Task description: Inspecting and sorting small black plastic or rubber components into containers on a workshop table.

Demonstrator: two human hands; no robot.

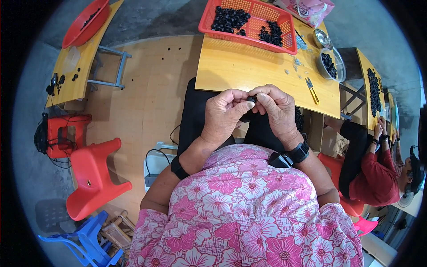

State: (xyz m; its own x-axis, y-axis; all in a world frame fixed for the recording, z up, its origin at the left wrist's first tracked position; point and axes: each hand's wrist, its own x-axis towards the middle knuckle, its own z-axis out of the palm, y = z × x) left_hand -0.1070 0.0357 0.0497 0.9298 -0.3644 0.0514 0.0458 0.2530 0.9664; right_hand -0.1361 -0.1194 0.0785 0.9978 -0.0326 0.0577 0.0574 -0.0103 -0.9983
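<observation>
Between my two hands, just off the table's near edge and above my lap, is a small round black part (251,99). My left hand (225,111) pinches it with thumb and forefinger from one side. From the other side, the fingertips of my right hand (278,109) press on it, and they hide much of its shape. Beyond the hands stands a red plastic basket (249,39) with two heaps of small black parts (230,20). A pair of yellow-handled snips (312,91) lies on the table to the right of my hands.
On the wooden table (240,71) lie scattered small clear bits (297,64). A clear bowl (339,66) of black parts and a metal bowl (322,39) stand at its right. A co-worker (373,178) sits at the right. Red chairs (95,178) stand at the left.
</observation>
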